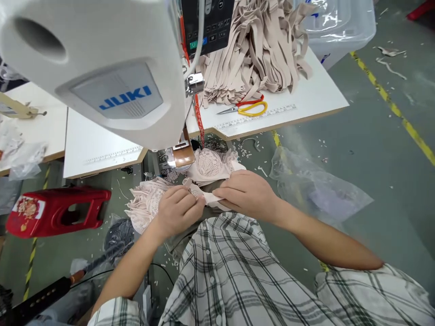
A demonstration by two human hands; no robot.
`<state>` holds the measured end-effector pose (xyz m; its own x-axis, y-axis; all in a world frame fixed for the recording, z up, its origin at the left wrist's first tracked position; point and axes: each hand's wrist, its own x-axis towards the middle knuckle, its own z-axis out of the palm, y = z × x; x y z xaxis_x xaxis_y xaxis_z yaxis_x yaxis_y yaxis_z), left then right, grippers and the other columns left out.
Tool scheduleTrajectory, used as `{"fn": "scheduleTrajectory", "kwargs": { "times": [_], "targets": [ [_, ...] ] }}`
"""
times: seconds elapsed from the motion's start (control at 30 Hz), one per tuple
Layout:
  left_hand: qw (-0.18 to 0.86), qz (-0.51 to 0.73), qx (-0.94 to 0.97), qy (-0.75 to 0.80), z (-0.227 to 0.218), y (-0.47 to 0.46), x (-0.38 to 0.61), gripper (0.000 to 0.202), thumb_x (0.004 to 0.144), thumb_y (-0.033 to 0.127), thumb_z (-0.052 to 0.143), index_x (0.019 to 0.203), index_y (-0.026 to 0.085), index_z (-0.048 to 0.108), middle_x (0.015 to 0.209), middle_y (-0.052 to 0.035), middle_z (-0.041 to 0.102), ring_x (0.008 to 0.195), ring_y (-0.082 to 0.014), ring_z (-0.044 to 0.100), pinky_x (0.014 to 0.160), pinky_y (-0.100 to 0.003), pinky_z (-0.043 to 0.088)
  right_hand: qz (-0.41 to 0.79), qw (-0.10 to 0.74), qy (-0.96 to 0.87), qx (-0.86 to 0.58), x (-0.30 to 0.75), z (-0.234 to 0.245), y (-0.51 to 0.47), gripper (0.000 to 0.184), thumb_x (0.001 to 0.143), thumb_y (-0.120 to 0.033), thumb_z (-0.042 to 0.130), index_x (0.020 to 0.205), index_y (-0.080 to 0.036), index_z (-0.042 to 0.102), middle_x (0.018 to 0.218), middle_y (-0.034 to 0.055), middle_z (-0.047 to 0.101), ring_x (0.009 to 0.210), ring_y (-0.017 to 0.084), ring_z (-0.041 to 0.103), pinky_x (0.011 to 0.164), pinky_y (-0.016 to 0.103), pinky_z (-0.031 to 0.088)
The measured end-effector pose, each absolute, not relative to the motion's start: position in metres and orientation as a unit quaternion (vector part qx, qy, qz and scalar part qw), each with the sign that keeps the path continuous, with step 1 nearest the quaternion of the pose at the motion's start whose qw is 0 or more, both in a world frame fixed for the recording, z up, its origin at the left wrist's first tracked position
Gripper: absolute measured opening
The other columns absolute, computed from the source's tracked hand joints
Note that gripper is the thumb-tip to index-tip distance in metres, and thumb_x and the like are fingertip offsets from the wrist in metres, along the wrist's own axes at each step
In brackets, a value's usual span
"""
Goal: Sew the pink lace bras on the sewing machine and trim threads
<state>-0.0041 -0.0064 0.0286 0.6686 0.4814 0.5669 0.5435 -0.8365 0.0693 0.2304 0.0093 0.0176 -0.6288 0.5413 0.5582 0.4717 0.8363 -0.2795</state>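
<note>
My left hand (179, 209) and my right hand (249, 194) are both closed on a pale pink bra (211, 198), whose edge band stretches between them above my lap. Lace shows on the part beside my left fingers. Just beyond my hands lies another pale pink lace bra cup (209, 164), at the sewing machine's arm; whether it joins the held piece I cannot tell. To the left of my left hand hangs a bunched pile of pink lace pieces (146, 203). The white sewing machine (125, 90) stands over the work at upper left.
On the white table (326, 97) lie a heap of beige fabric strips (258, 50) and scissors (253, 107) with red and yellow handles. A clear plastic bin (340, 27) stands behind. A red stool (61, 210) is at left; a plastic bag (316, 185) lies on the scrap-strewn floor.
</note>
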Motion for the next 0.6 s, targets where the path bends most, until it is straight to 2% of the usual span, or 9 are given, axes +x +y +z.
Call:
{"fn": "scheduleTrajectory", "kwargs": {
  "times": [0.1,0.23,0.33,0.43,0.5,0.53,0.57,0.6],
  "targets": [
    [0.091,-0.334,-0.897,-0.276,0.032,-0.011,-0.004,0.018,0.081,0.007,0.068,0.084,0.022,0.058,0.055,0.0069,0.053,0.056,-0.0112,0.049,0.07,-0.028,0.054,0.044,0.366,-0.889,-0.27,0.228,0.016,0.006,0.01,0.093,-0.023,0.059,0.09,-0.018,0.066,0.072,0.0003,0.069,0.065,0.013,0.056,0.069,0.03,0.043],
    [0.084,-0.349,-0.89,-0.281,0.037,-0.01,-0.004,0.019,0.082,0.007,0.068,0.085,0.023,0.057,0.055,0.0073,0.052,0.055,-0.0104,0.05,0.07,-0.027,0.054,0.049,0.386,-0.882,-0.265,0.223,0.019,0.006,0.007,0.092,-0.022,0.06,0.093,-0.018,0.065,0.074,0.0001,0.071,0.065,0.013,0.058,0.07,0.03,0.045],
    [0.062,-0.354,-0.886,-0.293,0.032,-0.008,-0.007,0.017,0.083,0.009,0.068,0.087,0.022,0.059,0.056,0.0065,0.051,0.055,-0.0109,0.05,0.07,-0.028,0.055,0.066,0.373,-0.883,-0.277,0.22,0.018,0.007,0.01,0.094,-0.02,0.057,0.096,-0.019,0.066,0.073,-0.0005,0.07,0.065,0.012,0.058,0.067,0.029,0.043],
    [-0.018,-0.366,-0.865,-0.343,0.018,-0.014,-0.008,0.015,0.085,0.012,0.067,0.093,0.022,0.06,0.062,0.0046,0.053,0.06,-0.0123,0.053,0.075,-0.031,0.055,0.167,0.331,-0.88,-0.297,0.221,0.01,0.008,0.018,0.096,-0.022,0.054,0.103,-0.021,0.07,0.072,0.0001,0.068,0.066,0.012,0.059,0.063,0.027,0.04],
    [-0.086,-0.391,-0.814,-0.42,0.002,-0.025,-0.005,0.018,0.086,0.017,0.067,0.101,0.023,0.059,0.076,0.0009,0.06,0.075,-0.0149,0.061,0.085,-0.036,0.055,0.302,0.312,-0.839,-0.329,0.223,0.001,0.01,0.018,0.095,-0.025,0.055,0.099,-0.023,0.073,0.071,-0.0002,0.067,0.066,0.012,0.059,0.063,0.025,0.04],
    [-0.11,-0.408,-0.778,-0.465,-0.008,-0.033,-0.002,0.025,0.086,0.021,0.068,0.109,0.023,0.058,0.089,-0.003,0.063,0.089,-0.0181,0.063,0.092,-0.041,0.054,0.389,0.326,-0.779,-0.368,0.222,-0.005,0.01,0.015,0.092,-0.028,0.06,0.093,-0.023,0.073,0.071,-0.0002,0.067,0.067,0.012,0.059,0.063,0.024,0.04],
    [-0.13,-0.414,-0.743,-0.51,-0.02,-0.041,0.003,0.039,0.085,0.026,0.07,0.121,0.022,0.054,0.107,-0.0087,0.063,0.106,-0.0233,0.062,0.099,-0.047,0.05,0.474,0.358,-0.687,-0.418,0.219,-0.009,0.011,0.013,0.089,-0.032,0.064,0.089,-0.022,0.073,0.073,-0.0001,0.067,0.068,0.012,0.059,0.063,0.023,0.041],
    [-0.143,-0.414,-0.714,-0.546,-0.034,-0.05,0.008,0.059,0.083,0.034,0.073,0.133,0.02,0.046,0.126,-0.0156,0.056,0.123,-0.03,0.055,0.104,-0.053,0.046,0.542,0.397,-0.575,-0.467,0.214,-0.013,0.01,0.017,0.087,-0.038,0.066,0.089,-0.021,0.071,0.075,0.0,0.067,0.068,0.012,0.059,0.063,0.023,0.042]
  ]
}}
